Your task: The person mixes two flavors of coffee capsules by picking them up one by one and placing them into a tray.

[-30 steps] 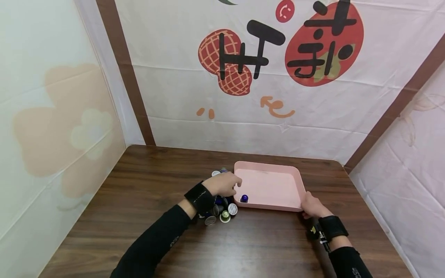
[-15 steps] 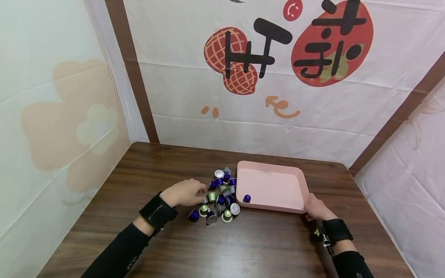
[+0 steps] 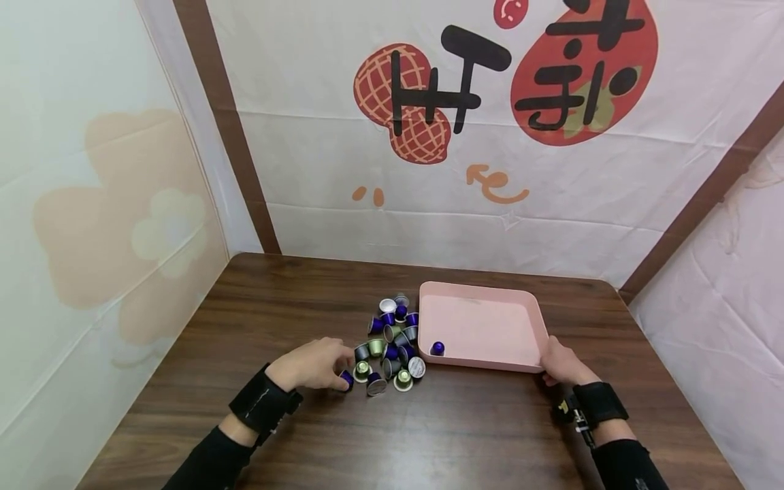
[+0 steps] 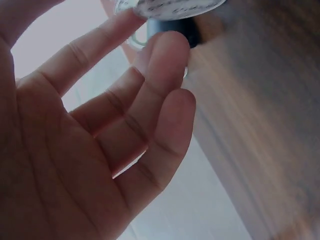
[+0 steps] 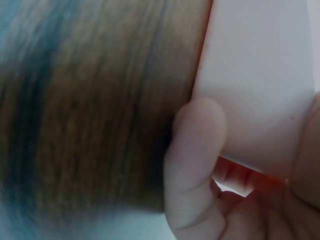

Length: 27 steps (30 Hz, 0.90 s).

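White printed fabric [image 3: 306,163] backs the brown wood-grain bench [image 3: 429,435]. The left hand [image 3: 311,365] pinches a dark-blue capsule [image 3: 348,378] between its fingers, beside multicoloured capsules [image 3: 390,352]; the right hand's [image 3: 565,363] fingers grip the pink rectangular tray's [image 3: 480,320] corner.

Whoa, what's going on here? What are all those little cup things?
A person is busy with coffee capsules on a wooden table. Their left hand pinches a dark blue capsule at the outer edge of the cluster. Their right hand holds the near right corner of a pink tray. One blue capsule sits inside, by the near left corner. The other green, blue and grey ones lie on the table, along the tray's left side.
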Motion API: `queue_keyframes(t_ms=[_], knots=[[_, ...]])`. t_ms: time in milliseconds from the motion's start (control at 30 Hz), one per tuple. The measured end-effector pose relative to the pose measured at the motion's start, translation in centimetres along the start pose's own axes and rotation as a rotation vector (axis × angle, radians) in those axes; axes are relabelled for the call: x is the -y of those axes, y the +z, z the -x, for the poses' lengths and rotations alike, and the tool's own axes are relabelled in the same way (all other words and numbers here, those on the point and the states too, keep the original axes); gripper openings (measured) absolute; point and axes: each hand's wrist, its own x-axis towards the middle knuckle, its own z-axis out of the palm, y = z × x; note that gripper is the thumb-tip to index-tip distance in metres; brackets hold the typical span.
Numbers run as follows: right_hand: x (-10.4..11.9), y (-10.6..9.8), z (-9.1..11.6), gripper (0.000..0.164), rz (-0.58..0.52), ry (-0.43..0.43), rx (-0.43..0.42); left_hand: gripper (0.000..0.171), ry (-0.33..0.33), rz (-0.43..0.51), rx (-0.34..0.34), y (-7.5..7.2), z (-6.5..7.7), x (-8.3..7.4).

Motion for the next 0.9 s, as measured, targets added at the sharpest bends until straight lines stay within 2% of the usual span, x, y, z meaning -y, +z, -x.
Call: queue_keyframes(t_ms=[133, 300, 600, 767, 900], knots=[[-0.1, 0.2, 0.0, 0.027, -0.002, -0.015, -0.010, 0.019, 0.028, -0.045, -0.011, 0.5, 0.0, 0.2], [-0.2, 0.3, 0.0, 0.026, -0.006, -0.043, -0.013, 0.020, 0.027, -0.056, -0.020, 1.3, -0.1, 0.8], [-0.4, 0.3, 0.1, 0.026, -0.017, -0.051, -0.012, 0.022, -0.067, -0.067, -0.027, 2.1, -0.4, 1.4], [-0.4, 0.3, 0.0, 0.028, -0.012, -0.023, -0.006, 0.019, -0.122, -0.033, -0.036, 1.7, -0.4, 1.5], [-0.4, 0.1, 0.0, 0.028, -0.013, -0.031, -0.007, 0.024, -0.146, 0.003, -0.036, 1.0, -0.5, 1.6]])
